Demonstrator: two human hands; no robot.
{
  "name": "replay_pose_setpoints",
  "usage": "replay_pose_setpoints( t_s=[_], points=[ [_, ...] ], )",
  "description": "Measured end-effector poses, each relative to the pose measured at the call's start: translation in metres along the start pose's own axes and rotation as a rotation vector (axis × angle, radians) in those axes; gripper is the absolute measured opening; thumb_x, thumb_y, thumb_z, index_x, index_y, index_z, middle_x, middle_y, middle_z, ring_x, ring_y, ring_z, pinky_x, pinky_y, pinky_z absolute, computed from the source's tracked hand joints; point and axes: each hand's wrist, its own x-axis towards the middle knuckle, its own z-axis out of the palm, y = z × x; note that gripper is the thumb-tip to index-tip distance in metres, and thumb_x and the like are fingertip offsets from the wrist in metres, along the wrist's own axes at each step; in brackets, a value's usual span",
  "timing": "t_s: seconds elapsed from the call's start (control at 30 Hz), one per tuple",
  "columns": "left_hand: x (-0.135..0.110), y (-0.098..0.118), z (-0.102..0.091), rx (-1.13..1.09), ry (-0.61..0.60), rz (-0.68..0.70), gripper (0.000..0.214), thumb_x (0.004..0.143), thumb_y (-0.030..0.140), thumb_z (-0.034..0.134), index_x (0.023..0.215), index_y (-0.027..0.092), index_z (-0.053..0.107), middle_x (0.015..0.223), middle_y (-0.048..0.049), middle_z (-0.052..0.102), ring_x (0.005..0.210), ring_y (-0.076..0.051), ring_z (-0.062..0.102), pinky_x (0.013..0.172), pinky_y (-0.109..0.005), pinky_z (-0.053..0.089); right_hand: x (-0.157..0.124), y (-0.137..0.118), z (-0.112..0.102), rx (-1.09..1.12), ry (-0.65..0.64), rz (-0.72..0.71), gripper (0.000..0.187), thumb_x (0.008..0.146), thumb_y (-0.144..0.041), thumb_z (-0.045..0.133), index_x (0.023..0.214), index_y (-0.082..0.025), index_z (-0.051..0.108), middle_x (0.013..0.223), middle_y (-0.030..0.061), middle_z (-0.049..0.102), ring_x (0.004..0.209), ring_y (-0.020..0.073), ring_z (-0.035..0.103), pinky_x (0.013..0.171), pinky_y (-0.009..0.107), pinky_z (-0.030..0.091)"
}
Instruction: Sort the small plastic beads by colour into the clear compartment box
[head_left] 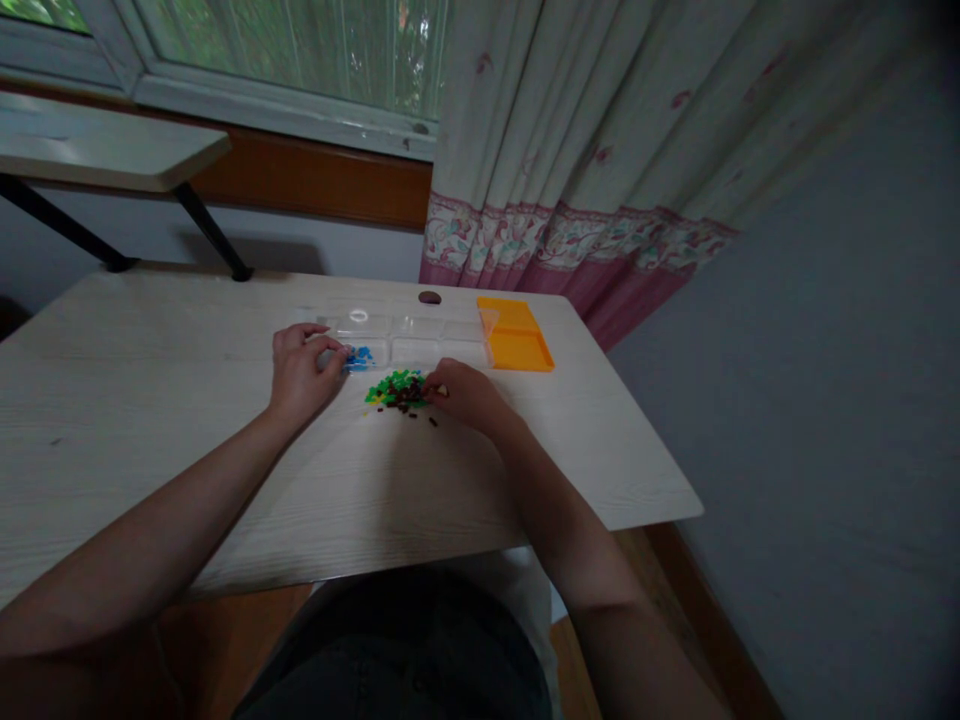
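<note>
A clear plastic compartment box [427, 350] lies on the table, with small blue pieces [360, 358] in its front left compartment. My left hand [301, 372] grips the left end of the box, its thumb beside the blue pieces and the forefinger over the far edge. In front of the box is a loose pile of small green pieces [391, 384] mixed with dark brown pieces [409, 393] and a few yellow ones. At the pile's right side, my right hand [463, 392] has its fingers pinched together. What sits between those fingertips is too small to make out.
An orange tray-like piece [520, 335] adjoins the box's right end. A dark oval object [430, 298] lies near the table's back edge. To the left stands a raised shelf [112, 150] on black legs. Behind the table hangs a floral curtain [540, 230]; a wall [787, 330] is on the right.
</note>
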Motion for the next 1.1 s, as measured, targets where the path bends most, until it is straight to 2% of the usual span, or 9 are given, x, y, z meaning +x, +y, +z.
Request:
replay_pose_setpoints(
  t_s=[0.3, 0.6, 0.87, 1.0, 1.1],
  points=[
    [-0.001, 0.002, 0.001, 0.001, -0.021, -0.044, 0.022, 0.088, 0.041, 0.063, 0.091, 0.021, 0.07, 0.118, -0.0116, 0.056, 0.119, -0.031, 0.047, 0.106, -0.056, 0.038, 0.001, 0.0, 0.0, -0.079, -0.034, -0.012, 0.022, 0.094, -0.021, 0.056, 0.102, -0.019, 0.076, 0.101, 0.0079, 0.065, 0.092, 0.016, 0.06, 0.08, 0.024, 0.042],
    [-0.001, 0.001, 0.003, -0.027, -0.009, -0.059, 0.012, 0.085, 0.032, 0.064, 0.091, 0.023, 0.069, 0.118, -0.0122, 0.056, 0.119, -0.032, 0.048, 0.107, -0.058, 0.037, 0.002, -0.003, 0.003, -0.144, -0.051, -0.085, 0.023, 0.094, -0.02, 0.055, 0.106, -0.021, 0.075, 0.103, 0.0077, 0.065, 0.097, 0.0172, 0.059, 0.08, 0.024, 0.042],
    [-0.001, 0.004, 0.0, -0.007, -0.011, 0.011, 0.015, 0.089, 0.032, 0.06, 0.094, 0.021, 0.069, 0.116, -0.0114, 0.058, 0.118, -0.031, 0.049, 0.106, -0.056, 0.037, 0.002, -0.008, 0.007, -0.213, -0.032, -0.102, 0.022, 0.094, -0.016, 0.052, 0.093, -0.018, 0.074, 0.1, 0.009, 0.067, 0.101, 0.0197, 0.059, 0.075, 0.025, 0.041],
    [-0.003, 0.014, -0.003, -0.011, -0.028, 0.079, 0.017, 0.091, 0.035, 0.059, 0.094, 0.022, 0.07, 0.118, -0.0106, 0.059, 0.119, -0.03, 0.048, 0.105, -0.054, 0.037, 0.004, 0.0, 0.011, -0.11, 0.044, -0.066, 0.018, 0.091, -0.018, 0.058, 0.093, -0.019, 0.075, 0.098, 0.0067, 0.067, 0.093, 0.0175, 0.06, 0.072, 0.025, 0.041],
    [-0.008, 0.027, -0.004, -0.042, -0.081, 0.186, 0.017, 0.091, 0.034, 0.059, 0.097, 0.023, 0.07, 0.12, -0.0096, 0.059, 0.118, -0.029, 0.049, 0.105, -0.051, 0.039, 0.007, 0.006, 0.014, 0.041, 0.125, -0.003, 0.013, 0.089, -0.02, 0.063, 0.093, -0.018, 0.076, 0.094, 0.0053, 0.066, 0.087, 0.0153, 0.059, 0.074, 0.024, 0.041]
  ],
)
